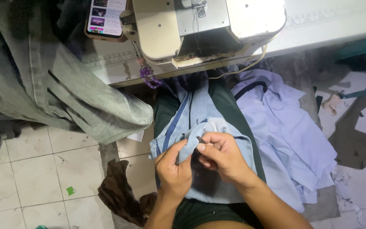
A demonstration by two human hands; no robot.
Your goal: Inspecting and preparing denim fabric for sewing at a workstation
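A pale tiled floor (pixel 43 169), littered with fabric scraps, lies below a sewing table (pixel 318 29) that carries an industrial sewing machine (pixel 204 25) and a phone (pixel 106 17) with a lit screen. A grey-green garment (pixel 64 89) hangs off the table's left end, and a lilac shirt (pixel 284 135) lies heaped on the floor to the right.

On the person's lap rests a light blue garment (pixel 204 123) with a darker blue stripe. The left hand (pixel 173 169) is closed around a bunched fold of it, thumb pressed against the cloth, wrist rising from below. The right hand (pixel 223 157) comes in from the lower right with fingers curled; thumb and forefinger pinch the same fold at its tip, where a small dark piece shows, too small to identify. The two hands touch.
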